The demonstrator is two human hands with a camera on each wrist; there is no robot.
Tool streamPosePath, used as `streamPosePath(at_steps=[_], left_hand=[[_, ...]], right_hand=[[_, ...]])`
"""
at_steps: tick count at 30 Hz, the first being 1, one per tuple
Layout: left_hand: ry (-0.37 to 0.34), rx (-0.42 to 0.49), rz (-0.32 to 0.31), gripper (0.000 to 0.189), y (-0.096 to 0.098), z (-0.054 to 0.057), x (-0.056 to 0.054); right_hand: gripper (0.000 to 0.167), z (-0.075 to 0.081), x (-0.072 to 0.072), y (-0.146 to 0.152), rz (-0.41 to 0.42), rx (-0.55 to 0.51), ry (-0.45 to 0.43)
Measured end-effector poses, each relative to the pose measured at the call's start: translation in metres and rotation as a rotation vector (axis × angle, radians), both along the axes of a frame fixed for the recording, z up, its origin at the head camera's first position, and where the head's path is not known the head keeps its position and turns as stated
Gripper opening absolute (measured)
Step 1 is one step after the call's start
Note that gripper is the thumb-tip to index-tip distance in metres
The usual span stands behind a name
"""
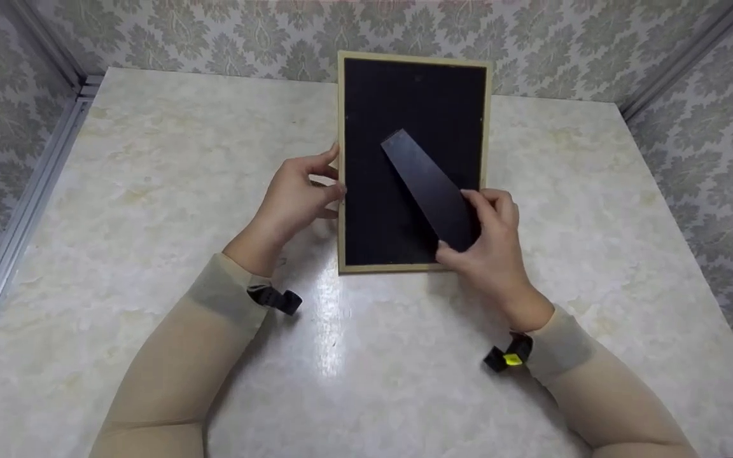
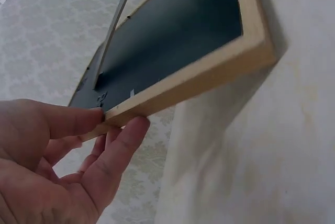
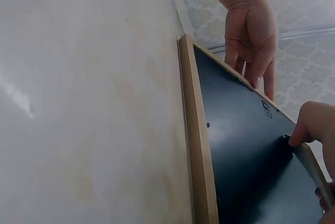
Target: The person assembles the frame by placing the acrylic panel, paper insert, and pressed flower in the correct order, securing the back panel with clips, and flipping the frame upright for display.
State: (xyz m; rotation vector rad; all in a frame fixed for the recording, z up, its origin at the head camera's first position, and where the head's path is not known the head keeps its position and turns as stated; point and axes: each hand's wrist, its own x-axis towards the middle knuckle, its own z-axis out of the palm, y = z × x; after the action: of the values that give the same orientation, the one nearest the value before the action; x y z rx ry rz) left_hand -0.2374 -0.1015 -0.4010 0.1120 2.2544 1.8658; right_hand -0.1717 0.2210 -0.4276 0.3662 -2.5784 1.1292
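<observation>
A picture frame point(image 1: 373, 95) with a pale wooden rim stands on its lower edge, leaning back, its black backing toward me. My left hand point(image 1: 293, 197) grips the left side of the rim; in the left wrist view its thumb and fingers pinch the wooden edge point(image 2: 193, 85). A black easel stand point(image 1: 427, 181) lies slantwise across the backing, and my right hand point(image 1: 497, 242) pinches its wide lower end between thumb and fingers. From the side, the stand point(image 2: 111, 38) juts away from the backing. The frame's front is hidden.
Under the frame is a light marbled tabletop point(image 1: 169, 146), with a glare streak near the middle. A patterned wall point(image 1: 226, 38) rises behind the table's back edge, and metal rails point(image 1: 23, 210) run along the left side. Both wrists wear black straps with small devices.
</observation>
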Motion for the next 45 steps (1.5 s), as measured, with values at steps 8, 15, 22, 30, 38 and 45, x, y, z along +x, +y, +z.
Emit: streamPosePath(at_steps=[8,15,22,30,38,45], left_hand=[[0.127,0.067,0.087,0.073,0.006,-0.001,0.006],[0.277,0.055,0.15,0.069,0.01,-0.002,0.008],[0.447,-0.009,0.215,0.064,0.012,-0.005,0.01],[0.569,-0.036,0.279,0.061,0.011,-0.009,0.007],[0.66,-0.071,0.327,0.063,0.016,-0.012,0.005],[0.727,-0.083,0.337,0.047,0.015,-0.013,0.003]], right_hand=[[0.077,0.001,0.0,0.0,0.025,0.026,0.168],[0.079,0.003,0.004,0.0,0.04,0.027,0.223],[0.08,0.008,0.01,-0.002,0.052,-0.036,0.17],[0.049,0.012,0.01,-0.001,0.113,-0.249,0.058],[0.038,0.012,0.004,0.002,0.061,-0.457,-0.066],[0.035,0.011,0.001,0.004,0.047,-0.453,-0.059]])
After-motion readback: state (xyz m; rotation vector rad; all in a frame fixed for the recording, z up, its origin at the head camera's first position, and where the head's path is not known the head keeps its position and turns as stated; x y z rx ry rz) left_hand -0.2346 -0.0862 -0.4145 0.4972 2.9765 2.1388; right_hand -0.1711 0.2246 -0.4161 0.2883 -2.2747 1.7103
